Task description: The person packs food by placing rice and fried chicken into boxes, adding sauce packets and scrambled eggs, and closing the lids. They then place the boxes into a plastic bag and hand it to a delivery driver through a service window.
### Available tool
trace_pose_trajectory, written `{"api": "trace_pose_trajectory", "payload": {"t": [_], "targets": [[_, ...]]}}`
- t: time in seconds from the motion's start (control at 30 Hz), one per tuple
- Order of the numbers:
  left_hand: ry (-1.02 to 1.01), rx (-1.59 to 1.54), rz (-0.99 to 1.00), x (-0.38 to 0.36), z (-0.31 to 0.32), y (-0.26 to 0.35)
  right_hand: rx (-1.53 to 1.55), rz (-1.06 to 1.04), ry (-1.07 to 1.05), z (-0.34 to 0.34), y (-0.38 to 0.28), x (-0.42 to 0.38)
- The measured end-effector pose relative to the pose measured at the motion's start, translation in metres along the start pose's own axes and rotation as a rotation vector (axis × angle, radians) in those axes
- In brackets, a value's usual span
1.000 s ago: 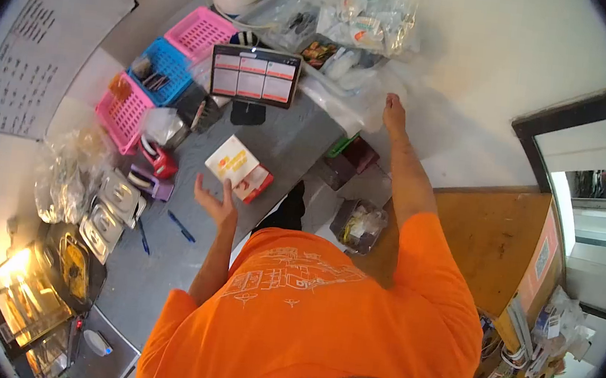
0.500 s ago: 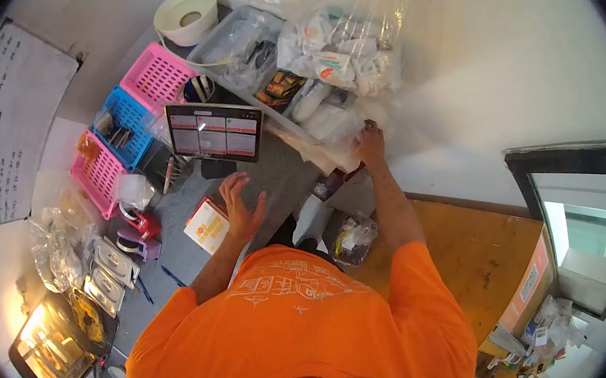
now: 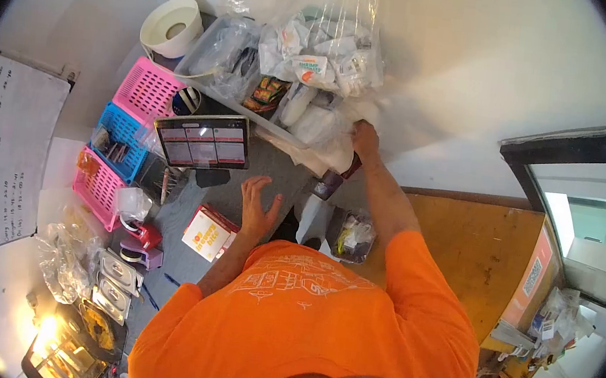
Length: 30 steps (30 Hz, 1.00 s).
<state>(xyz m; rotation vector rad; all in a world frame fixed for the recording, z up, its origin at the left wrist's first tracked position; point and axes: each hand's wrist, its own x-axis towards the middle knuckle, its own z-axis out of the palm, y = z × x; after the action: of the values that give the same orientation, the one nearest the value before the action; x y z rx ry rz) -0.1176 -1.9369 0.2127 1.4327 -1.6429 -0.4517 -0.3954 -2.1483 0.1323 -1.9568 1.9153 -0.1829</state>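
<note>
My left hand (image 3: 258, 208) hovers over the grey counter (image 3: 232, 195) with its fingers apart, holding nothing. Just below it lies a white and red printed box (image 3: 208, 234). A tablet (image 3: 202, 140) showing several panels stands beyond that hand. My right hand (image 3: 365, 141) is at the right edge of a pile of clear plastic bags (image 3: 328, 129), its fingers curled in on the plastic; the fingertips are partly hidden. A dark packet (image 3: 328, 185) sits at the counter edge below the right hand.
A clear bin (image 3: 217, 58) and a big bag of wrapped packets (image 3: 317, 54) stand along the wall. Pink (image 3: 145, 91) and blue baskets (image 3: 116, 151) line the left side. Metal lids (image 3: 117, 270) lie nearer, and a wooden panel (image 3: 459, 253) is at right.
The whole view has shifted slightly. My right hand's fingers have drawn closer together at the plastic bags. My left hand stays open above the counter.
</note>
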Motion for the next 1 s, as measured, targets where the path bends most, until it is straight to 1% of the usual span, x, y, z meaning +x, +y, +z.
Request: {"api": "trace_pose_trajectory", "payload": {"t": [0.07,0.1,0.17,0.2,0.27,0.3,0.37,0.4,0.43,0.47,0.5,0.57,0.6,0.63,0.67,0.7,0.73,0.77,0.8,0.83,0.87,0.9,0.93,0.97,1.0], "targets": [[-0.011,0.006,0.015,0.002,-0.002,-0.001,0.048,-0.186,0.271,-0.003,-0.002,0.002],[-0.007,0.001,-0.011,0.0,-0.002,-0.003,0.045,-0.19,0.275,-0.006,-0.002,0.005],[-0.001,-0.009,-0.041,-0.003,-0.001,-0.007,0.226,-0.125,0.133,-0.019,-0.004,0.009],[-0.008,-0.021,-0.045,-0.004,-0.001,-0.01,0.222,-0.12,0.131,-0.024,-0.003,0.007],[-0.012,-0.037,-0.041,-0.001,0.001,-0.009,0.463,-0.094,0.036,-0.038,-0.004,0.007],[-0.018,-0.034,-0.028,0.001,0.003,-0.007,0.459,-0.096,0.043,-0.047,-0.004,0.006],[-0.022,-0.036,-0.011,0.006,0.008,-0.002,0.455,0.039,-0.24,-0.064,-0.006,0.0],[-0.016,-0.051,0.037,0.011,0.011,0.001,0.454,0.039,-0.23,-0.066,-0.004,-0.001],[-0.009,-0.067,0.087,0.018,0.014,0.005,0.539,0.056,-0.24,-0.065,0.0,-0.002],[-0.008,-0.071,0.097,0.023,0.015,0.01,0.626,0.074,-0.249,-0.064,0.004,-0.002],[-0.04,-0.071,0.131,0.029,0.017,0.015,0.624,0.071,-0.238,-0.063,0.006,0.001],[-0.07,-0.075,0.167,0.041,0.024,0.026,1.261,0.125,-0.211,-0.067,0.005,0.001],[-0.137,-0.115,0.188,0.045,0.029,0.03,1.261,0.131,-0.208,-0.068,0.007,-0.001],[-0.203,-0.155,0.21,0.05,0.035,0.034,1.523,0.183,-0.107,-0.078,0.0,-0.004],[-0.206,-0.16,0.213,0.055,0.042,0.037,1.781,0.231,0.004,-0.09,-0.006,-0.005],[-0.279,-0.261,0.229,0.059,0.051,0.039,1.778,0.233,0.012,-0.105,-0.007,-0.008],[-0.354,-0.362,0.245,0.063,0.059,0.043,1.83,0.117,0.059,-0.121,-0.005,-0.011],[-0.358,-0.369,0.249,0.069,0.064,0.049,1.877,-0.001,0.106,-0.138,-0.008,-0.017],[-0.315,-0.346,0.303,0.077,0.067,0.057,1.873,-0.004,0.115,-0.159,-0.02,-0.029],[-0.269,-0.322,0.358,0.087,0.069,0.067,1.831,-0.022,0.167,-0.184,-0.037,-0.049],[-0.269,-0.327,0.362,0.099,0.068,0.08,1.789,-0.036,0.219,-0.204,-0.051,-0.07],[-0.135,-0.277,0.361,0.11,0.064,0.097,1.785,-0.032,0.224,-0.219,-0.056,-0.088],[-0.005,-0.227,0.355,0.118,0.063,0.112,1.734,-0.209,0.135,-0.233,-0.055,-0.107],[-0.013,-0.234,0.353,0.123,0.066,0.124,1.675,-0.379,0.048,-0.243,-0.057,-0.126],[-0.052,-0.416,0.222,0.127,0.07,0.136,1.674,-0.37,0.056,-0.252,-0.063,-0.146]]}}
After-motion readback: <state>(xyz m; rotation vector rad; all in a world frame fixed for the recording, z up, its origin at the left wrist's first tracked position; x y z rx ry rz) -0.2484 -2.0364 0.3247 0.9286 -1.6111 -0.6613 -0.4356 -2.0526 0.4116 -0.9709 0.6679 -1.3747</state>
